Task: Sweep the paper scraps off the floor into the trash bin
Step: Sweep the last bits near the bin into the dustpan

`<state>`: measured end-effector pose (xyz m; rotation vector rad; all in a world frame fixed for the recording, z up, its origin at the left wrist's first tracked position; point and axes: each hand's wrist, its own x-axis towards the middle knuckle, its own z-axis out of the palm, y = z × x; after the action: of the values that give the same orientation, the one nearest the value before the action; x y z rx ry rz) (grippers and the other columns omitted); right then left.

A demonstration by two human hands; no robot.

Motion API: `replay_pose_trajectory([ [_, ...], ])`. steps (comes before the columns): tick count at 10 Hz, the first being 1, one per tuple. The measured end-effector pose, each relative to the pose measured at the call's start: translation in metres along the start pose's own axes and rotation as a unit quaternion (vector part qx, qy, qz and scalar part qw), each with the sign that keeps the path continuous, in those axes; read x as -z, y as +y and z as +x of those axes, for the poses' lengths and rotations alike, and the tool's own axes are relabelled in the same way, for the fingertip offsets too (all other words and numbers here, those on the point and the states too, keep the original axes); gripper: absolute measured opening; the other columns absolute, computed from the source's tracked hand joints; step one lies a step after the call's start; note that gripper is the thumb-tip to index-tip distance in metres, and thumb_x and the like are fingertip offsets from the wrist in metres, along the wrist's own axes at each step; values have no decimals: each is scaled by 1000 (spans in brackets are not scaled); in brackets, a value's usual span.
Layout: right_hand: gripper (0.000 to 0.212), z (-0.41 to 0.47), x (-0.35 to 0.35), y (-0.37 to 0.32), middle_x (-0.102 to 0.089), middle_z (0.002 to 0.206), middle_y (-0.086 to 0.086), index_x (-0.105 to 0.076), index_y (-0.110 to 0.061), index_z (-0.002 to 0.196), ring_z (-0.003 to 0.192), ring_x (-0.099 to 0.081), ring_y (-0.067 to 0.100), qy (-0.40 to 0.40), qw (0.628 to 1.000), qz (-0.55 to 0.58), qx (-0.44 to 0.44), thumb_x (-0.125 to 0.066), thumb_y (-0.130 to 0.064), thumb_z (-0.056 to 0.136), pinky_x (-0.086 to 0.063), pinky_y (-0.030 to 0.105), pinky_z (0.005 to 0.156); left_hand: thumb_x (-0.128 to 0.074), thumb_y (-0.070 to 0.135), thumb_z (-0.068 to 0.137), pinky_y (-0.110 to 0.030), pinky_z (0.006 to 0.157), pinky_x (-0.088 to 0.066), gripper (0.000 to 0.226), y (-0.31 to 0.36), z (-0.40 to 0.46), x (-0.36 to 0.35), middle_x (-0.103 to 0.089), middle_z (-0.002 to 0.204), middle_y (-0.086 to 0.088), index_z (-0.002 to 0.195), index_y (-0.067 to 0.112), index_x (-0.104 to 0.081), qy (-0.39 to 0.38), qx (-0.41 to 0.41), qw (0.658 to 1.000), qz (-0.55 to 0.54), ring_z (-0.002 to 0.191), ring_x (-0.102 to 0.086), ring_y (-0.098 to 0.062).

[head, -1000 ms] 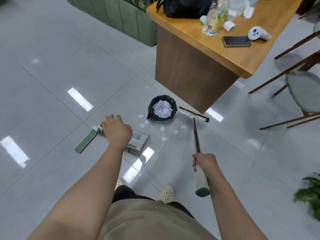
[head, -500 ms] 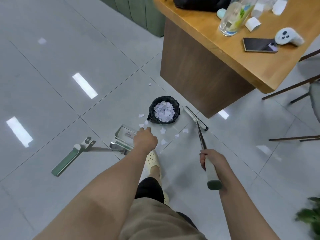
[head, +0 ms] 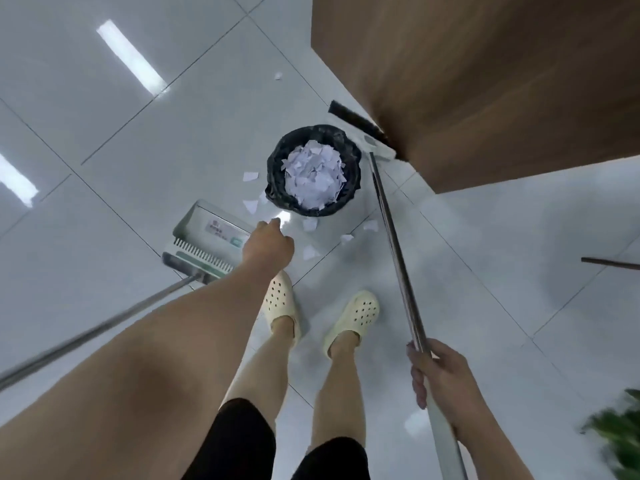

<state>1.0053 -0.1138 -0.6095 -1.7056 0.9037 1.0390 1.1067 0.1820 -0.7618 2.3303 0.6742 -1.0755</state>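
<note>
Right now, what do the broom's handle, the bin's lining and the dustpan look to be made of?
Broom handle: seemingly polished metal, a thin silvery tube with a bright sheen.
Bin lining: looks like thin black plastic film, crinkled and glossy around the rim.
Dustpan: probably moulded plastic, smooth pale grey-green with a row of comb teeth; the frame can't confirm it.
</note>
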Motion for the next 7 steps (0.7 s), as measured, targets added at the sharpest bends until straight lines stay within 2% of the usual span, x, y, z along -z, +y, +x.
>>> replay_pose_trajectory([
  [1, 6, 54, -6, 11, -48, 55, 15, -54, 4, 95, 42, -45, 25, -41, 999, -30, -3, -55, -2, 95, -45, 33, 43, -45, 29, 104, -44, 99, -44, 51, -2, 59, -31, -50, 144, -20, 150, 6, -39, -14, 34, 999, -21, 130, -51, -39],
  [2, 11, 98, -17, 34, -51, 55, 16, -46, -1, 91, 42, -50, 28, -83, 993, -64, -49, -53, -8, 95, -50, 37, 45, -46, 37, 107, -41, 97, -44, 55, 3, 104, -56, -52, 144, -21, 148, 0, -40, -13, 80, 993, -80, 130, -52, -40],
  [3, 17, 127, -33, 62, -53, 57, 19, -41, -9, 88, 43, -53, 32, -113, 987, -81, -85, -53, -16, 98, -52, 40, 46, -50, 44, 104, -39, 101, -48, 58, 7, 143, -76, -59, 138, -20, 141, -1, -49, 4, 146, 970, -194, 126, -58, -38],
  [4, 21, 139, -45, 84, -54, 57, 18, -39, -11, 86, 43, -53, 31, -126, 984, -84, -96, -50, -22, 99, -49, 38, 47, -52, 44, 100, -42, 98, -56, 53, 3, 172, -96, -67, 132, -19, 132, 3, -63, -4, 186, 936, -299, 120, -65, -36],
  [5, 24, 145, -52, 94, -54, 56, 17, -38, -12, 86, 42, -53, 30, -144, 982, -63, -100, -50, -28, 99, -48, 36, 47, -51, 36, 102, -27, 67, -54, 47, 10, 182, -102, -70, 125, -10, 138, 7, -61, -2, 200, 903, -381, 97, -69, -24],
  [6, 28, 148, -57, 95, -54, 55, 16, -37, -12, 84, 44, -54, 30, -158, 981, -50, -101, -50, -32, 99, -49, 36, 49, -44, 25, 106, -23, 68, -50, 30, 23, 185, -98, -65, 110, 1, 126, 14, -63, -4, 221, 868, -444, 76, -63, -10],
  [7, 31, 145, -56, 89, -57, 56, 20, -38, -12, 83, 45, -56, 30, -186, 977, -48, -96, -47, -36, 100, -52, 34, 53, -45, 21, 108, -23, 80, -48, 17, 31, 183, -97, -67, 91, 8, 108, 20, -62, -13, 256, 833, -490, 76, -65, -7],
])
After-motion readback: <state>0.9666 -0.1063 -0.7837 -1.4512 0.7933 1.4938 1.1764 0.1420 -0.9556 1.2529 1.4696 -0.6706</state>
